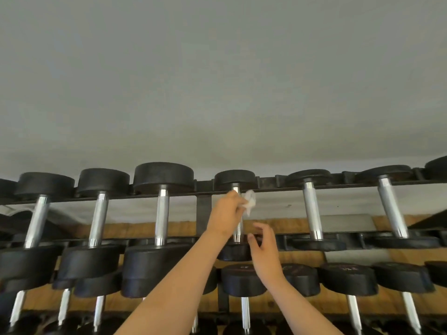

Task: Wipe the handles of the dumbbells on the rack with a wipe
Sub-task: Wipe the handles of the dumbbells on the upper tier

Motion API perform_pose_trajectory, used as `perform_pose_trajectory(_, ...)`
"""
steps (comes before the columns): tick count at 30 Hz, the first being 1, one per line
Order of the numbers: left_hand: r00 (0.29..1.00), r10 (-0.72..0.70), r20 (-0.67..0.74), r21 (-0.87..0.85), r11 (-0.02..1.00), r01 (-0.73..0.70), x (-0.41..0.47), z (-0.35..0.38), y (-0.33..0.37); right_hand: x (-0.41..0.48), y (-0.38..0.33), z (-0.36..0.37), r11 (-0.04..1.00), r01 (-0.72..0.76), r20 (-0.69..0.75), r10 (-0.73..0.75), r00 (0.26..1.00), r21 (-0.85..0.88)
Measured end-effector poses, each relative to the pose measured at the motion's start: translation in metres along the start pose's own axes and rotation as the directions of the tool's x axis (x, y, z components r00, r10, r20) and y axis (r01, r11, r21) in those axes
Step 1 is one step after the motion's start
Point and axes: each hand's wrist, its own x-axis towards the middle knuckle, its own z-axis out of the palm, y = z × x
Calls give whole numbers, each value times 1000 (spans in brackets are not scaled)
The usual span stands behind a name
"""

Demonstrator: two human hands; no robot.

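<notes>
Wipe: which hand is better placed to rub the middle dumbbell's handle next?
Left: the left hand grips the wipe at the top of the handle; the right hand is open, lower down.

— Dumbbells [162,213] on the upper tier?
— Six with chrome handles [312,209] in full sight, plus two cut-off heads [437,166], one at each edge.
— Lower tier?
— Seven lower handles [245,313] counted, some partly hidden behind arms; hard to be sure of more.
— Hands?
— Two: left hand [225,216], right hand [262,247].
— Wipes?
— One white wipe [250,201].
— Racks?
— One rack [204,209], two tiers showing.
</notes>
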Motion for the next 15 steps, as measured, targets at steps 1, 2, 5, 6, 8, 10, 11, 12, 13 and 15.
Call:
perform_pose_trajectory(1, 1000, -16, 20, -33, 999, 16, -11, 5, -3, -3, 1, -8, 998, -34, -42, 37, 998, 60)
perform_pose_trajectory(2, 999, -46, -7, -79, 996, 45, -23, 9, -5, -5, 1, -16, 993, -49, -77, 58, 995, 111)
perform_pose_trajectory(5, 989, -113, -100, -207, 974, 90, -47, 21, -5, -4, -10, -33, 985, -10, -52, 19, 998, 173)
perform_pose_trajectory(6, 988, -115, -103, -241, 967, 87, -50, 24, -3, -1, -14, -36, 986, 9, -5, -9, 1000, 167)
perform_pose_trajectory(8, 989, -111, -94, -308, 948, 77, -54, 24, 5, 5, -22, -40, 988, 49, 110, -65, 992, 149)
perform_pose_trajectory(10, 990, -100, -102, -352, 934, 58, -56, 21, 14, 13, -33, -41, 990, 78, 204, -101, 974, 117)
perform_pose_trajectory(11, 989, -106, -107, -370, 927, 59, -55, 19, 16, 17, -38, -41, 991, 81, 236, -104, 966, 104)
perform_pose_trajectory(12, 986, -124, -110, -397, 915, 71, -54, 16, 18, 21, -42, -41, 992, 77, 255, -99, 962, 96)
perform_pose_trajectory(13, 983, -150, -107, -421, 902, 91, -54, 14, 18, 25, -44, -42, 993, 70, 261, -92, 961, 92)
perform_pose_trajectory(15, 973, -192, -125, -451, 885, 117, -56, 12, 16, 34, -48, -43, 994, 52, 247, -73, 966, 92)
